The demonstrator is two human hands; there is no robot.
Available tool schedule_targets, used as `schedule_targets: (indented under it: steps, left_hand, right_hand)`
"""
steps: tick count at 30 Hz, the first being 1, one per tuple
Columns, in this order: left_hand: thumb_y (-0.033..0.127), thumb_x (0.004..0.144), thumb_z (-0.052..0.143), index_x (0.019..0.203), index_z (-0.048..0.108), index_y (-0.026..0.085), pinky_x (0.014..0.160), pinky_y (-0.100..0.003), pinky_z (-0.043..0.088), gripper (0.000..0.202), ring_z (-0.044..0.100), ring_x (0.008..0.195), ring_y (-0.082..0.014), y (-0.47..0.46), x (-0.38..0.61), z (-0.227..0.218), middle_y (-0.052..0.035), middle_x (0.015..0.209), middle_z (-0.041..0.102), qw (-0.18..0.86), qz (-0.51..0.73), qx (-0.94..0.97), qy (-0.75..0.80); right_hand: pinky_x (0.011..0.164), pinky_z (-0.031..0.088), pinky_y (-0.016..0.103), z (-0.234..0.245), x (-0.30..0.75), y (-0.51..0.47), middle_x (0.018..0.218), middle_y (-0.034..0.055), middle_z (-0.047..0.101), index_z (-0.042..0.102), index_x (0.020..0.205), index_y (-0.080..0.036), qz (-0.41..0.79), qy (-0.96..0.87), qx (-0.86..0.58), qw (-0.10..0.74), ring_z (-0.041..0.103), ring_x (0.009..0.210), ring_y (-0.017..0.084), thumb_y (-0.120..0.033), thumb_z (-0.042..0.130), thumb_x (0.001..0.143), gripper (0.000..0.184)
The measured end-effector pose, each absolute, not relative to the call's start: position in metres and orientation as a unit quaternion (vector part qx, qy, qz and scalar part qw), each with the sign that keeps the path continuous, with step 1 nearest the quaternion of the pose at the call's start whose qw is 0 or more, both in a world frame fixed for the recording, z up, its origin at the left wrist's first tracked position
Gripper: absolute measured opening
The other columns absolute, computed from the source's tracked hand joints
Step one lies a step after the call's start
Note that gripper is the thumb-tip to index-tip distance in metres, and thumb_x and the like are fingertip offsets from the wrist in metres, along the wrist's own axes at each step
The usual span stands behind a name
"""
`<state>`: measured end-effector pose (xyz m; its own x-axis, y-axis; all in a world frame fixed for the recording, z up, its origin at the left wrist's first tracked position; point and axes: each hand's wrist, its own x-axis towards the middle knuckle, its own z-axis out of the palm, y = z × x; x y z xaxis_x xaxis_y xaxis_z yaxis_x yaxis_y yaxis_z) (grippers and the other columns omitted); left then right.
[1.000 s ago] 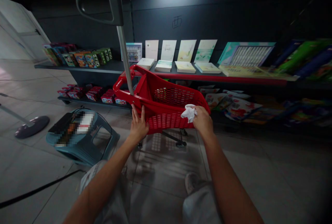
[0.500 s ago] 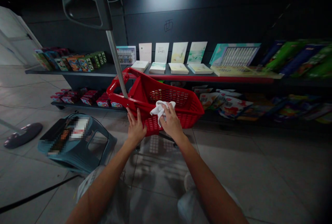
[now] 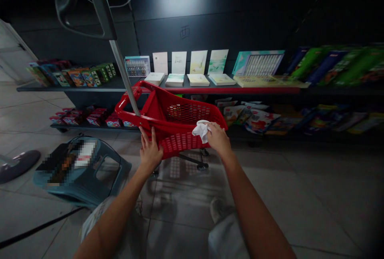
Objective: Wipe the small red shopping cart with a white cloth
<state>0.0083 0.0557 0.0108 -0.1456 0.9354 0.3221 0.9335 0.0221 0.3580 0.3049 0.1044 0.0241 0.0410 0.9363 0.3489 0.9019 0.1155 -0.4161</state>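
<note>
A red plastic shopping cart stands in front of me, its handle end at the left and its perforated basket reaching right. My left hand rests against the cart's near side close to the handle, fingers spread. Bunched in my right hand is a white cloth, which lies against the upper rim of the basket towards its right end. The fingers of that hand are closed over the cloth and partly hidden.
Behind the cart runs a dark shelf unit with books, pen sets and snack bags. A blue-grey plastic stool with blurred items on top stands at left. A metal pole with a black handle rises before the cart's handle. A round base sits far left.
My right hand has slid the cloth rightward along the cart's near rim. My left hand stays on the cart's side. The whole view has shifted slightly.
</note>
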Motion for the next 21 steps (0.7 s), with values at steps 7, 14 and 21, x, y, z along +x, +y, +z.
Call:
schedule_targets:
  steps: [7,14,21]
  left_hand:
    - [0.036,0.092,0.062,0.169,0.008,0.026,0.109,-0.067,0.047,0.095,0.017,0.158,-0.0514,0.058,0.012,0.009,-0.016,0.17,-0.031,0.031,0.28,0.656,0.7]
    - [0.032,0.091,0.063,0.169,0.007,0.022,0.115,-0.068,0.04,0.097,0.006,0.158,-0.0541,0.062,0.021,0.006,-0.0186,0.169,-0.032,0.049,0.311,0.644,0.697]
    - [0.03,0.09,0.063,0.169,0.006,0.021,0.116,-0.068,0.039,0.098,0.006,0.158,-0.0534,0.062,0.021,0.005,-0.0197,0.17,-0.03,0.045,0.309,0.647,0.695]
  right_hand:
    - [0.119,0.035,0.052,0.018,0.32,0.104,0.145,0.0143,0.058,0.062,0.138,-0.018,0.014,-0.663,-0.696,0.276,0.049,0.138,0.029,-0.013,0.04,0.096,0.048]
    - [0.119,0.037,0.044,0.02,0.274,0.106,0.138,0.017,0.061,0.068,0.13,-0.014,-0.013,-0.674,-0.66,0.332,0.049,0.136,0.029,-0.012,0.042,0.096,0.043]
    - [0.123,0.037,0.044,0.024,0.208,0.097,0.152,0.0113,0.054,0.061,0.143,-0.019,-0.004,-0.707,-0.591,0.387,0.041,0.148,0.028,-0.012,0.045,0.097,0.049]
